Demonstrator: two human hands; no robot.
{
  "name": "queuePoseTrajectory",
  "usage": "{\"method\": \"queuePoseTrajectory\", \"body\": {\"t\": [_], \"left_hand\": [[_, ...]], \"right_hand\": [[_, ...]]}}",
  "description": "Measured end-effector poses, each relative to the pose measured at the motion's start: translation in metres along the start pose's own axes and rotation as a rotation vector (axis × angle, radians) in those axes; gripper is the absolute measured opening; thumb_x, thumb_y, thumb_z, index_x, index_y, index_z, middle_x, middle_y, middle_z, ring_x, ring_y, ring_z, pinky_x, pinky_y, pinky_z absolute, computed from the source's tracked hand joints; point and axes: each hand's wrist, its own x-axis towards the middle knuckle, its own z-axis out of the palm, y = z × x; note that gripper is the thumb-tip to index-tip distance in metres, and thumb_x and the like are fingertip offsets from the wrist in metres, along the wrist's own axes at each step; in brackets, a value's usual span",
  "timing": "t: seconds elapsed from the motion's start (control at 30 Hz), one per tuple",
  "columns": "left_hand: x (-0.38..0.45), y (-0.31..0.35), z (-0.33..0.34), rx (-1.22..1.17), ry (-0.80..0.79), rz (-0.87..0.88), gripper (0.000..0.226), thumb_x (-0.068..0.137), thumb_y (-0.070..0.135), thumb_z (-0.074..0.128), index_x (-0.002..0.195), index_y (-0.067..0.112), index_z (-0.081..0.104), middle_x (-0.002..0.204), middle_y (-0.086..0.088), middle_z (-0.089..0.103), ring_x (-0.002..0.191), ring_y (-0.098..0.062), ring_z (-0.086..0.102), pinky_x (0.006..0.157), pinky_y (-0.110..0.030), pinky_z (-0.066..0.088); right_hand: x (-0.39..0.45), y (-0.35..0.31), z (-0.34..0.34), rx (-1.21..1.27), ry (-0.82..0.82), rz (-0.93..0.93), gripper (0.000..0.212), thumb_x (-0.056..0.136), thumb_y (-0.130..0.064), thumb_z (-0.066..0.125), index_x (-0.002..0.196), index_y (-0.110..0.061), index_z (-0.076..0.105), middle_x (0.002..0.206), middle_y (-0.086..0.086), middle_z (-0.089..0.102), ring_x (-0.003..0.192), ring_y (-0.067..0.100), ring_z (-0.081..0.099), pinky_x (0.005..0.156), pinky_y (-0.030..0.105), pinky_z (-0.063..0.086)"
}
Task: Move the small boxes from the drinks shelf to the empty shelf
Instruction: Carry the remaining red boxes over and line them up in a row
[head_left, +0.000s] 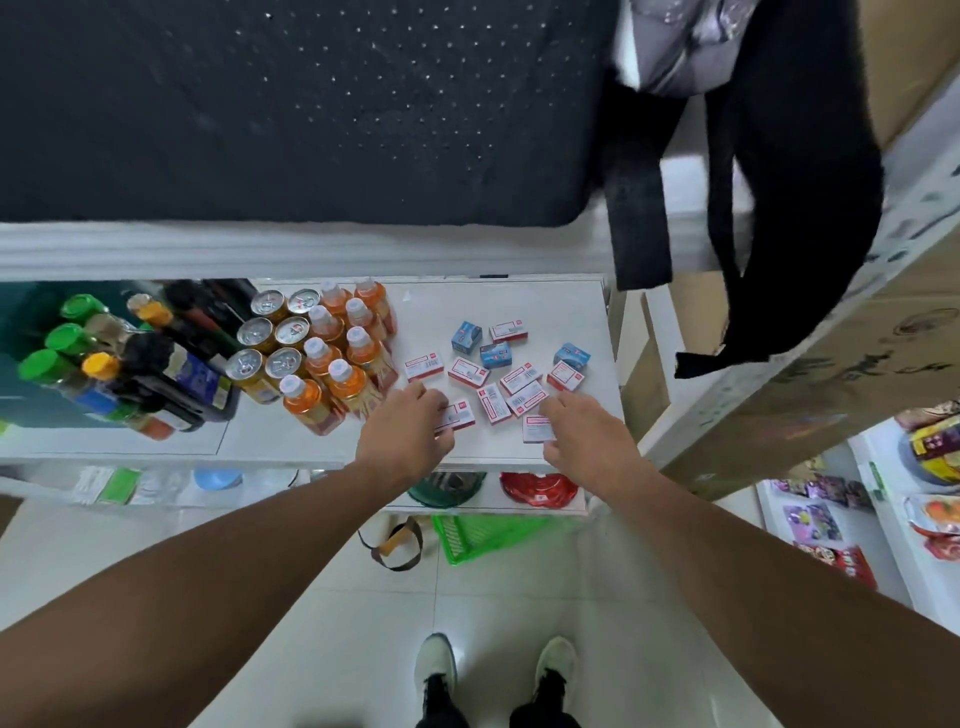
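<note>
Small red-and-white and blue cardboard boxes (511, 382) lie scattered on the white drinks shelf (582, 312), just right of the orange-juice bottles (343, 358) and gold cans (270, 338); the left hand (402, 434) has its fingers curled on a red-and-white box (457, 415) beside the nearest bottle; the right hand (582, 436) rests fingers on another box (537, 428), grip unclear; a black bag strap (779, 234) hangs above right.

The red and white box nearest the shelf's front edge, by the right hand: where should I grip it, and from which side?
Probably from above, pinching its two long side edges. The red and white box lies flat, label up, so only its thin sides offer a hold. The right hand is already beside it, and the neighbouring boxes sit behind, leaving the front clear.
</note>
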Motion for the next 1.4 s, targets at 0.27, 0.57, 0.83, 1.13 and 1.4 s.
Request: {"method": "queuePoseTrajectory", "body": {"t": [0.27,0.57,0.83,1.13,1.4], "left_hand": [[-0.022,0.019,-0.024,-0.006,0.036,0.034,0.041,0.099,0.043,0.067,0.137,0.026,0.07,0.125,0.001,0.067,0.114,-0.021,0.059,0.091,-0.041,0.059],[-0.035,0.028,-0.028,-0.067,-0.046,0.258,0.047,0.098,0.046,0.066,0.141,0.029,0.064,0.134,0.001,0.062,0.125,-0.024,0.056,0.092,-0.046,0.059],[-0.067,0.059,-0.024,-0.015,-0.137,0.562,0.047,0.097,0.046,0.069,0.14,0.029,0.064,0.124,0.002,0.061,0.114,-0.02,0.06,0.087,-0.045,0.061],[-0.109,0.145,-0.02,-0.033,-0.146,0.817,0.034,0.09,0.055,0.069,0.115,0.033,0.069,0.104,0.008,0.06,0.094,-0.018,0.061,0.079,-0.044,0.06],[-0.154,0.25,0.013,0.072,-0.193,0.99,0.031,0.087,0.053,0.07,0.109,0.031,0.07,0.103,0.006,0.058,0.092,-0.02,0.061,0.076,-0.04,0.057]], "right_hand": [[-0.04,-0.006,-0.023,-0.008,0.005,0.0,0.043,0.097,-0.033,0.065,0.137,-0.026,0.053,0.125,-0.002,0.058,0.113,0.02,0.053,0.091,0.04,0.056],[-0.115,-0.031,-0.034,0.016,0.116,0.208,0.029,0.086,-0.03,0.069,0.114,-0.022,0.062,0.104,0.0,0.061,0.099,0.025,0.062,0.08,0.046,0.06],[-0.201,-0.057,-0.028,0.063,0.114,0.463,0.028,0.091,-0.031,0.072,0.116,-0.023,0.065,0.109,-0.001,0.066,0.099,0.021,0.065,0.084,0.045,0.06],[-0.322,-0.039,-0.041,0.016,0.107,0.725,0.023,0.092,-0.03,0.062,0.114,-0.025,0.062,0.112,-0.001,0.062,0.105,0.025,0.06,0.082,0.043,0.057],[-0.428,-0.002,-0.03,0.099,0.182,0.891,0.024,0.094,-0.029,0.063,0.117,-0.024,0.061,0.116,-0.001,0.061,0.108,0.025,0.06,0.082,0.038,0.052]]}}
